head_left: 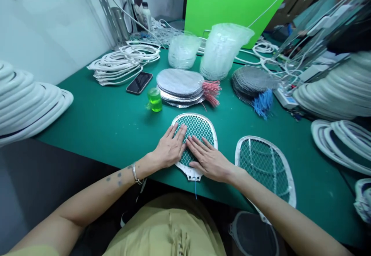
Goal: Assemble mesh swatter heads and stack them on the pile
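Resting flat and open, gripping nothing, with left hand (169, 149) and right hand (213, 164) on a white-framed mesh panel (197, 125); lying near the front edge of the green table (116, 128), with blue wire (195, 189) hanging past it; to the right, passing partly beneath right forearm (261, 195), a second framed panel (290, 174); beyond, stacked mesh sheets (179, 82) with red wires (211, 89), just beside a roll (155, 102), apparently of green tape.
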A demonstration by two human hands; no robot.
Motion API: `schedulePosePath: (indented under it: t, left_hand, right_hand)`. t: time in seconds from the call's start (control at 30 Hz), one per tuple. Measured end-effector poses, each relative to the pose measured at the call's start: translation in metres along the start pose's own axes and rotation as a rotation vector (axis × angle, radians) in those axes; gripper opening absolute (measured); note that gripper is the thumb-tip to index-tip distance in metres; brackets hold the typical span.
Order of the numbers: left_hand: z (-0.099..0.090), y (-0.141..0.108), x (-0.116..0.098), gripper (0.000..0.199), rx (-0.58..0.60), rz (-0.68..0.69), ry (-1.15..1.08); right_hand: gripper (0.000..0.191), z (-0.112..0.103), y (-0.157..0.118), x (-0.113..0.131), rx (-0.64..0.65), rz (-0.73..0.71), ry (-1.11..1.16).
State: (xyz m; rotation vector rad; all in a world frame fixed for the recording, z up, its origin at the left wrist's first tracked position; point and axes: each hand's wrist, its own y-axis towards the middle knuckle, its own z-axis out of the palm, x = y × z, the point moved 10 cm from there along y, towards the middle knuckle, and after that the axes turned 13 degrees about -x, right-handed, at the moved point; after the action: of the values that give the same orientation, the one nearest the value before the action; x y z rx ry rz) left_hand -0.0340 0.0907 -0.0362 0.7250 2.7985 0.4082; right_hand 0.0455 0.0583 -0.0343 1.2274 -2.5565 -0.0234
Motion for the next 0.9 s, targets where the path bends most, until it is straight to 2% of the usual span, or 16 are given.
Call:
schedulePosePath:
  t: [0.07, 0.13, 0.23, 0.3, 0.33, 0.43, 0.53, 0.7, 0.9]
  left_hand:
    - [-0.012, -0.001, 0.001, 0.058, -0.018, -0.021, -0.054]
    - [-0.032, -0.009, -0.009, 0.057, -0.081, 0.023, -0.138]
    - [-0.057, -0.041, -0.060, 0.047, -0.158, 0.343, -0.306]
    - [-0.058, -0.070, -0.091, 0.037, -0.171, 0.524, -0.351]
    - [-0.055, -0.080, -0.101, 0.033, -0.187, 0.555, -0.352]
    - [-0.053, -0.095, -0.112, 0.023, -0.294, 0.536, -0.398]
    - [-0.060, -0.097, -0.108, 0.018, -0.385, 0.488, -0.507]
    - [-0.073, -0.094, -0.091, 0.018, -0.481, 0.343, -0.588]
    - [-0.074, -0.092, -0.092, 0.012, -0.534, 0.257, -0.574]
  right_hand:
    - [0.069, 0.018, -0.001, -0.006, 0.070, -0.021, -0.016]
    - [0.068, 0.024, -0.004, -0.010, 0.082, -0.011, -0.023]
    - [0.066, 0.024, -0.007, -0.008, 0.096, -0.028, -0.004]
    - [0.064, 0.020, -0.007, -0.007, 0.102, -0.025, 0.024]
    - [0.063, 0.019, -0.006, -0.007, 0.109, -0.014, 0.040]
    - [0.064, 0.017, -0.004, -0.009, 0.162, 0.038, 0.102]
    - [0.066, 0.016, -0.004, -0.011, 0.212, 0.075, 0.185]
    - [0.079, 0.018, -0.004, -0.010, 0.299, 0.039, 0.266]
    - [0.080, 0.017, -0.004, -0.010, 0.308, 0.039, 0.285]
